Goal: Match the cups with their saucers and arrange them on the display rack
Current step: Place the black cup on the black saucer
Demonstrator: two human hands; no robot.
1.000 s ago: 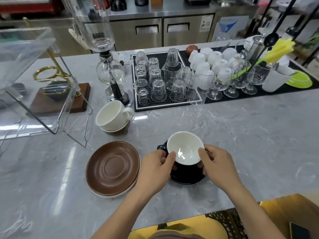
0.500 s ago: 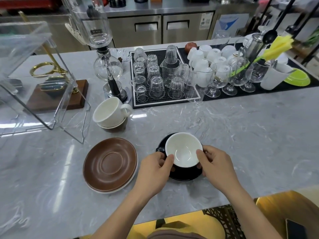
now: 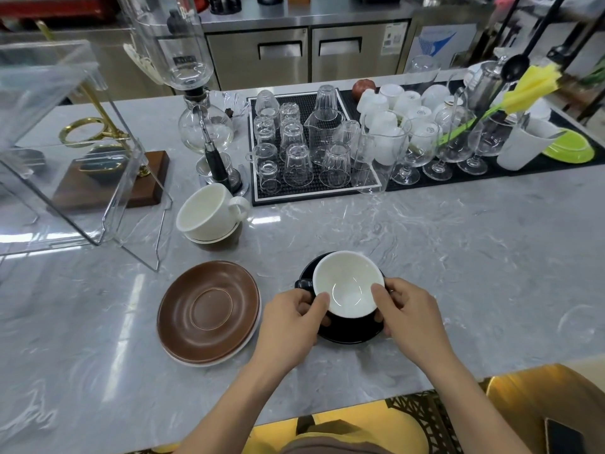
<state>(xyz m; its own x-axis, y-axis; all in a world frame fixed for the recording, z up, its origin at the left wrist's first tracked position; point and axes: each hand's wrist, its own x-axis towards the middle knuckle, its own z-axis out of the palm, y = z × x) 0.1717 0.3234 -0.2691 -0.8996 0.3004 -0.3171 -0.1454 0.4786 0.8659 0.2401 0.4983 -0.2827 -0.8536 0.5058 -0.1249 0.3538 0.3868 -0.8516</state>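
While both hands, left hand [image 3: 291, 317] and right hand [image 3: 409, 314], are gripping the black cup [image 3: 347, 285] on its black saucer [image 3: 347, 332], brown saucers [image 3: 209, 311] and stacked cups [image 3: 208, 216] leftward are waiting unmatched.

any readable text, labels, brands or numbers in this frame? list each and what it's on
None can be read with confidence.
Dark label on the siphon brewer's upper chamber: print too small and blurred.
Sticker on the steel cabinet door: small print, unreadable.
Blue-and-white poster behind the counter: graphic only, no legible words.
Black cup, black saucer, brown saucers, cream cup: no visible markings.
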